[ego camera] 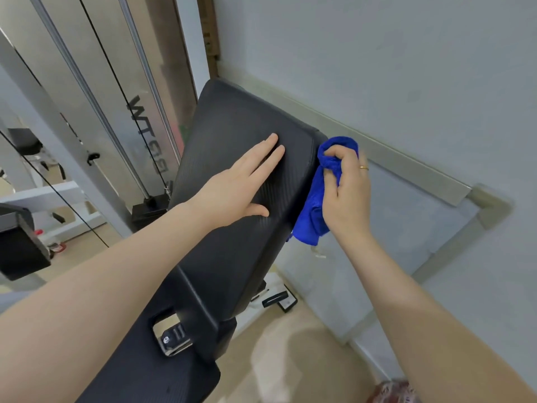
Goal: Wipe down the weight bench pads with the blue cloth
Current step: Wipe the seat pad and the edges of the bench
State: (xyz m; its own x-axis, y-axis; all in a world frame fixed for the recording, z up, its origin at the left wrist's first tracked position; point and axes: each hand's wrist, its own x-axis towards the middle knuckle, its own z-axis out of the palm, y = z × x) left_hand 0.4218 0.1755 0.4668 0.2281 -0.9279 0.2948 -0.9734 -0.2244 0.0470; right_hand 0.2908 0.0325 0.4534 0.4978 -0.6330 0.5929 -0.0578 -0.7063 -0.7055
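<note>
The black back pad (232, 117) of the weight bench slopes up away from me in the middle of the view, and the seat pad (145, 370) lies nearest me at the bottom. My left hand (238, 184) rests flat on the back pad, fingers spread, holding nothing. My right hand (348, 190) is closed on the bunched blue cloth (313, 210), which presses against the right side edge of the back pad and hangs down below my palm. A ring shows on that hand.
A grey wall (406, 68) with a beige rail (406, 167) runs close along the bench's right side. A cable machine with steel posts and black cables (110, 82) stands to the left. The bench's foot and bracket (279, 301) sit on the beige floor below.
</note>
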